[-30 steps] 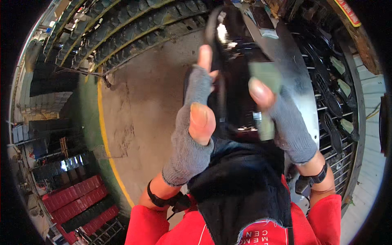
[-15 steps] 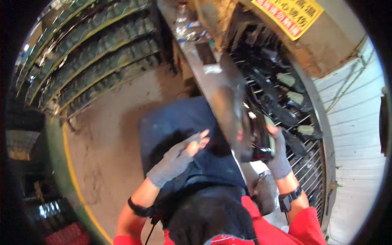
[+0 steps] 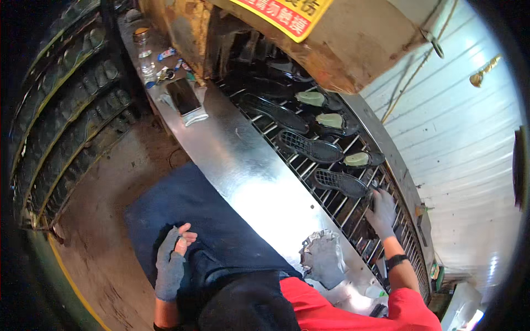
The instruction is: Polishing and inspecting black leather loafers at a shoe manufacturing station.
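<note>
My left hand [image 3: 172,265], in a grey fingerless glove, hovers above the dark blue cloth over my lap. Its fingers are loosely bent and apart, with nothing in them. My right hand [image 3: 381,212], also gloved, reaches out over the metal bar rack [image 3: 349,212]. Its fingers point down and close in beside a small dark piece at the end of a black shoe sole [image 3: 339,182]; what they grip is hidden. Further along the rack lie another treaded sole [image 3: 310,147] and several dark pieces with pale green pads [image 3: 356,159].
A shiny metal ledge [image 3: 232,149] runs beside the rack, bearing a phone [image 3: 183,96], a plastic bottle [image 3: 145,60] and a crumpled grey cloth [image 3: 324,259]. A rusty hood [image 3: 342,49] with a yellow-red sign [image 3: 287,16] overhangs the rack. Shelves of shoe parts [image 3: 72,105] stand left.
My view has swung right. My right hand, which held a dark glossy piece over the ledge, has moved out over the rack. My left hand stays above my lap.
</note>
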Demonstrator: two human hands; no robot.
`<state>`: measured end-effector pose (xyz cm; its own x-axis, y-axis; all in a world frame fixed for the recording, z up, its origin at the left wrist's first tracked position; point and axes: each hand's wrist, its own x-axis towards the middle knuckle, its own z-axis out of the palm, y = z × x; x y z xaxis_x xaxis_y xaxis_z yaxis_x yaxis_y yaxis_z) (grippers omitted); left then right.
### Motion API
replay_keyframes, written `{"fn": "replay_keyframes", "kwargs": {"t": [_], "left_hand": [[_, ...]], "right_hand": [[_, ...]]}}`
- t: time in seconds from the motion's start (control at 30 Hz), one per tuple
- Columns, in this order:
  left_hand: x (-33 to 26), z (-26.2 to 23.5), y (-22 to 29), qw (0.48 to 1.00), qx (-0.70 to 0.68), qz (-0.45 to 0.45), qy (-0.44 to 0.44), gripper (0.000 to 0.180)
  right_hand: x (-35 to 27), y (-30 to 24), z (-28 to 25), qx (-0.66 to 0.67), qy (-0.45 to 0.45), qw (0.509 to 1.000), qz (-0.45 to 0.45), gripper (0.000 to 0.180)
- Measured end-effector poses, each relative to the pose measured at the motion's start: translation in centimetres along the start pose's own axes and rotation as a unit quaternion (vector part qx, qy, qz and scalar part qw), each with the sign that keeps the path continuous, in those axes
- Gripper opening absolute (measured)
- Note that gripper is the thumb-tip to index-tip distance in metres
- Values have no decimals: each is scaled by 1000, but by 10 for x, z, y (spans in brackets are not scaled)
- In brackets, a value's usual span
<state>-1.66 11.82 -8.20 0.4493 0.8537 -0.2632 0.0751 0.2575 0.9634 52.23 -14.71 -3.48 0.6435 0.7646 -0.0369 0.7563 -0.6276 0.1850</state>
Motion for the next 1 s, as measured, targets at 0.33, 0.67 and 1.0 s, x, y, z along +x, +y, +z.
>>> {"fn": "replay_keyframes", "kwargs": {"t": [0.33,0.67,1.0], "left_hand": [[-7,14,4,997,-48,-52,8,47],[40,79,19,973,-193,-126,5,40],[-6,40,-18,973,-163,-131,98,38]], "right_hand": [[114,-74,31,142,-113,965,-189,85],[59,-176,-53,468,-27,833,-293,75],[200,28,135,697,-10,661,278,58]]}}
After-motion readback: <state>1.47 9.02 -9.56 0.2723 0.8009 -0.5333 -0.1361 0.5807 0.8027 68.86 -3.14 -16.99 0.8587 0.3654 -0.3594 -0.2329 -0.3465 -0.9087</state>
